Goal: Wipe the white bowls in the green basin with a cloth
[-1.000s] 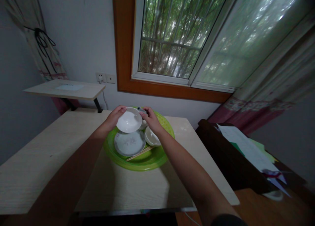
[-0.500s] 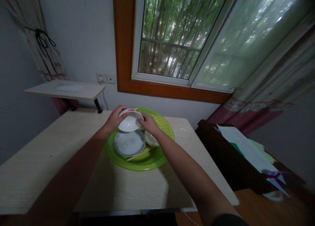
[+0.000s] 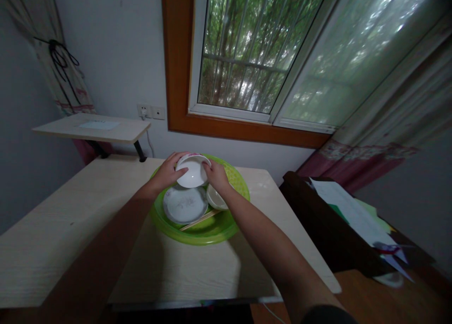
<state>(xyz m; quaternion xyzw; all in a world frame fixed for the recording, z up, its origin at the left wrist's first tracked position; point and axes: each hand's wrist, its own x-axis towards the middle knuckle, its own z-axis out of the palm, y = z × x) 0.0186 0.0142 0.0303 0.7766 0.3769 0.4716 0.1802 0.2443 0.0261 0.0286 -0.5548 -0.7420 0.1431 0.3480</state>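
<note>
White bowl (image 3: 195, 177) held tilted in both hands over the far part of the green basin (image 3: 208, 238)
The left hand (image 3: 170, 172) is partly closed around the white bowl's left side, thumb across the rim; the right hand (image 3: 216, 175) grips its right rim between thumb and fingers, the bowl's mouth facing the wearer. Inside the basin, a pale plate (image 3: 185, 205) lies left of centre, a second bowl (image 3: 215, 199) sits right of centre, partly hidden by the right arm, and chopsticks (image 3: 198, 220) slant across the basin's near part. The basin rests on a light wooden table (image 3: 197, 274)
</note>
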